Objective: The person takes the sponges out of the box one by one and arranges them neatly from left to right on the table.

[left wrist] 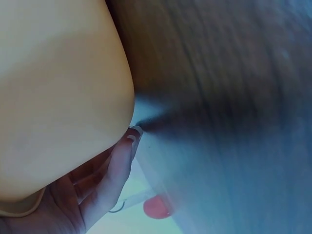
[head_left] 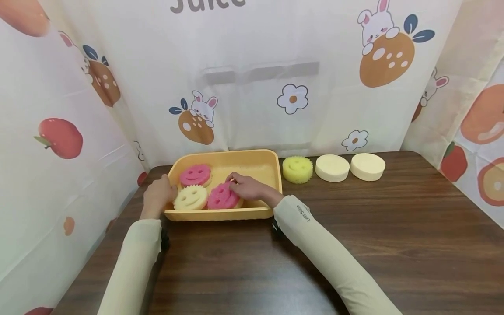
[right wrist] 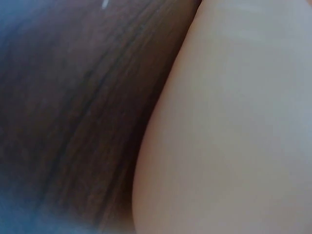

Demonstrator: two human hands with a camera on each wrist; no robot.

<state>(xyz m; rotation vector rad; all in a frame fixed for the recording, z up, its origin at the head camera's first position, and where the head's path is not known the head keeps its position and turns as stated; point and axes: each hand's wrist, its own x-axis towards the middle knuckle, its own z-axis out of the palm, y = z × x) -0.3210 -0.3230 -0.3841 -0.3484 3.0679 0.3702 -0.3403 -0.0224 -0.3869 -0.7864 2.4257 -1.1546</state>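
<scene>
A yellow tray (head_left: 236, 215) stands on the table. My left hand (head_left: 156, 194) grips it by its left side; in the left wrist view the fingers (left wrist: 114, 175) lie along the outer wall. Inside the tray, my right hand (head_left: 250, 188) holds a pink smiley-face sponge (head_left: 221, 197), slightly tilted, by its upper right edge. To the left of that lies a cream smiley-face sponge (head_left: 191, 198). Behind these is another pink smiley-face sponge (head_left: 193, 176). The right wrist view shows the tray wall (right wrist: 229, 131) close up, with the hand hidden.
Right of the tray, a yellow smiley-face sponge (head_left: 297, 169) and two plain cream round sponges (head_left: 332, 168) stand in a row at the back of the brown wooden table (head_left: 354, 236). A printed curtain (head_left: 252, 105) hangs directly behind, with more at both sides.
</scene>
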